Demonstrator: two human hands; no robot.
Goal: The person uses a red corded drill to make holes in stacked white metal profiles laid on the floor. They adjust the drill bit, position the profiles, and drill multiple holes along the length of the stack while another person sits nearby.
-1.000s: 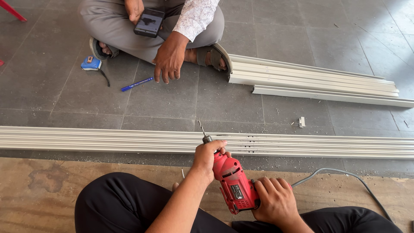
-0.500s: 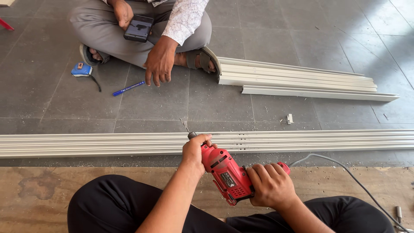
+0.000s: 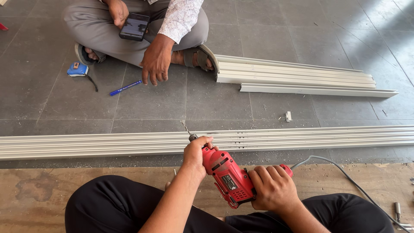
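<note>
A red corded drill (image 3: pixel 226 174) lies across my lap with its bit pointing up and away. My left hand (image 3: pixel 196 151) is wrapped round the front of the drill at the chuck. My right hand (image 3: pixel 272 187) grips the drill's handle at the rear. Just beyond the bit, a long grey aluminium channel (image 3: pixel 108 144) runs across the floor from left to right, with small drilled holes near its middle.
A person sits cross-legged opposite, holding a black phone (image 3: pixel 134 26), the other hand (image 3: pixel 155 62) resting on the floor. A blue pen (image 3: pixel 125 87) and blue tape measure (image 3: pixel 78 70) lie at left. Stacked aluminium sections (image 3: pixel 297 77) lie at right. The drill's cable (image 3: pixel 345 177) trails right.
The drill has tilted flatter and dropped back from the channel toward my lap. My left hand stays on the chuck. The view has shifted slightly.
</note>
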